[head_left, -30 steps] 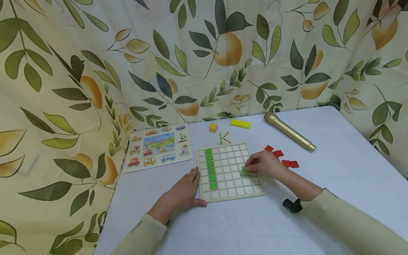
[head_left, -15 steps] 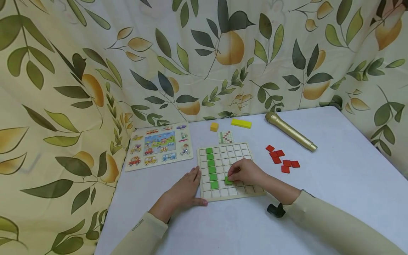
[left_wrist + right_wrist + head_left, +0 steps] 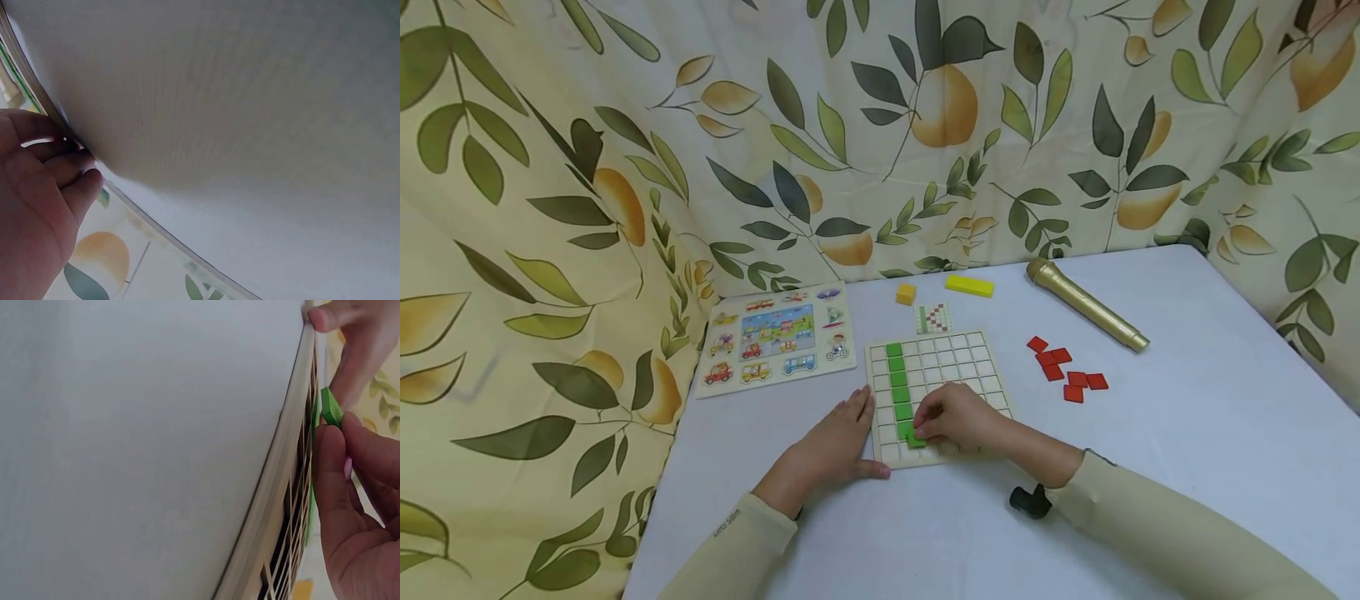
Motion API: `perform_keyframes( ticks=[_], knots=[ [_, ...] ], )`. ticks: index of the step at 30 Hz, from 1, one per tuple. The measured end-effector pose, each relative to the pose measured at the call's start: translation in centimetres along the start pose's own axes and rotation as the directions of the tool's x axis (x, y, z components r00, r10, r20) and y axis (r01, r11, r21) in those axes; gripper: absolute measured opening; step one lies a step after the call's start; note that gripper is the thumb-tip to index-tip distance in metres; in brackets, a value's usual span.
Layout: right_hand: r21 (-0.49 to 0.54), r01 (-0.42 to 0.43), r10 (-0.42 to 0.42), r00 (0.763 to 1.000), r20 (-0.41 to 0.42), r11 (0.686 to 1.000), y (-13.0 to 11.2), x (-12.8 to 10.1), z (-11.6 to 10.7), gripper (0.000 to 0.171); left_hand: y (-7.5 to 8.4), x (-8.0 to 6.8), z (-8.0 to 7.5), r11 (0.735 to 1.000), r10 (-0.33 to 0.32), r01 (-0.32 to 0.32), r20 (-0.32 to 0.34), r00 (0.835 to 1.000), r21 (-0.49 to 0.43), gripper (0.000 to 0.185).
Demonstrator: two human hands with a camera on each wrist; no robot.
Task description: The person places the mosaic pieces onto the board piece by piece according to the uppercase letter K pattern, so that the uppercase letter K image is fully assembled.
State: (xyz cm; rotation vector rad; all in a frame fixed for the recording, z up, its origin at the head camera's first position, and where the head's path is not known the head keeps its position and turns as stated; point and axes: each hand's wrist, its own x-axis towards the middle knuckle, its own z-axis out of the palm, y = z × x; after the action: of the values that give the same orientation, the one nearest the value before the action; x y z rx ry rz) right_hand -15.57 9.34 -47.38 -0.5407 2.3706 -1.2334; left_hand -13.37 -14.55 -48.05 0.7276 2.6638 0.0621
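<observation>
Tiles: about six red [image 3: 1067,372], one green tile [image 3: 916,439] in right hand [image 3: 958,421].

The grid board [image 3: 934,392] lies between the picture puzzle [image 3: 777,337] at left and 6 tiles [image 3: 1067,369] at right.

A small green square tile [image 3: 915,439] is sitting tilted over the wooden grid board [image 3: 958,354], pinched in the right hand's [image 3: 958,421] fingertips.

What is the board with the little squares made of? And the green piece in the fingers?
The grid board looks like pale, unpainted wood: light tan frame and thin slats, matte. The green tile, pinched by the right hand, seems wood or plastic painted flat green; its thick, blunt edge shows in the right wrist view, but the material is uncertain.
</observation>
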Motion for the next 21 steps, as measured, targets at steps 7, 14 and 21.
perform_keyframes(
  ticks=[7, 14, 21],
  knots=[
    [-0.054, 0.034, -0.034, 0.999, 0.007, 0.998, 0.1, 0.2, 0.9, 0.008, -0.1, 0.4, 0.3, 1.000, -0.012, 0.012, 0.002, 1.000, 0.022, 0.121],
    [-0.101, 0.054, -0.053, 0.999, 0.011, 0.993, -0.2, 0.2, 1.5, 0.010, 0.0, 0.3, 0.2, 1.000, -0.008, 0.008, 0.001, 1.000, 0.019, 0.121],
    [-0.184, 0.110, -0.112, 0.994, 0.000, 0.977, -0.5, 0.0, 1.8, 0.010, 0.0, 0.2, 0.0, 1.000, -0.012, 0.012, 0.008, 1.000, 0.006, 0.120]
  ],
)
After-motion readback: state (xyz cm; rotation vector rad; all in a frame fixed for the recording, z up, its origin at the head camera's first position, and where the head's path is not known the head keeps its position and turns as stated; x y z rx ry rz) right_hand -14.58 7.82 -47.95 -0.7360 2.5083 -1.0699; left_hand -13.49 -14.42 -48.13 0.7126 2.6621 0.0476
